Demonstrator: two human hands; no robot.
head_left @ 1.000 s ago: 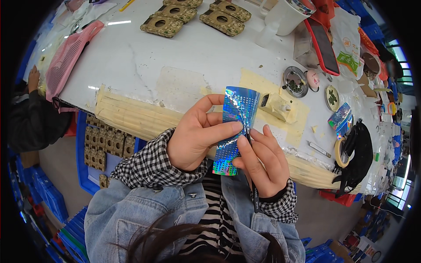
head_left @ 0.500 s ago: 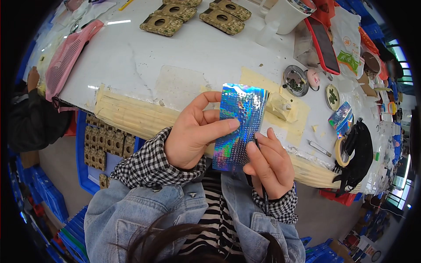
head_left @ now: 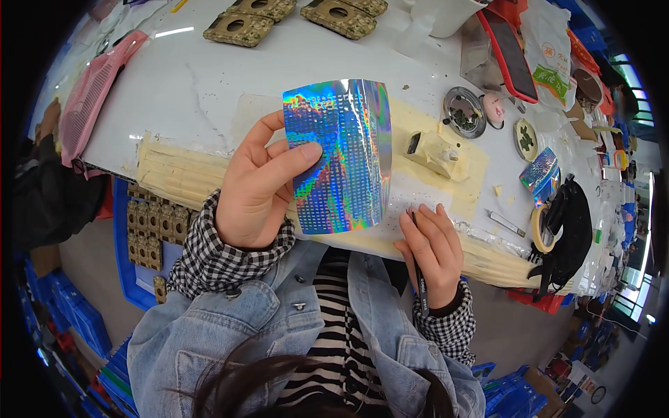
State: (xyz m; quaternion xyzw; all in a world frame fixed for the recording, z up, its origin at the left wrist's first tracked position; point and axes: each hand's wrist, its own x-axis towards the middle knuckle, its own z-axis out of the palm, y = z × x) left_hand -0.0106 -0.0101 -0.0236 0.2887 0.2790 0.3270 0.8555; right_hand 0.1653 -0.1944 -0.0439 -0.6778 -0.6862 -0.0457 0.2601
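My left hand (head_left: 258,184) pinches the left edge of a shiny holographic sticker sheet (head_left: 341,160), thumb on its face. The sheet carries rows of tiny rectangles, and its right side curls. Held up over the table's front edge, it hides part of the tabletop. My right hand (head_left: 433,254), just right of the sheet and apart from it, is closed around slim black tweezers (head_left: 420,282) whose tip points up and away from me. Beyond the right hand, a small block wrapped in cream tape (head_left: 439,155) sits on the taped tabletop.
Camouflage-patterned model tank parts (head_left: 238,29) lie at the back; more fill a blue tray (head_left: 132,275) below left. To the right are a round metal dish (head_left: 465,113), a red-cased phone (head_left: 509,56), a knife (head_left: 507,223), a tape roll (head_left: 543,233) and a black pouch (head_left: 568,233).
My left hand has moved left and turned the sheet, which now shows wider and unfolded. My right hand has come away from the sheet, still holding the tweezers.
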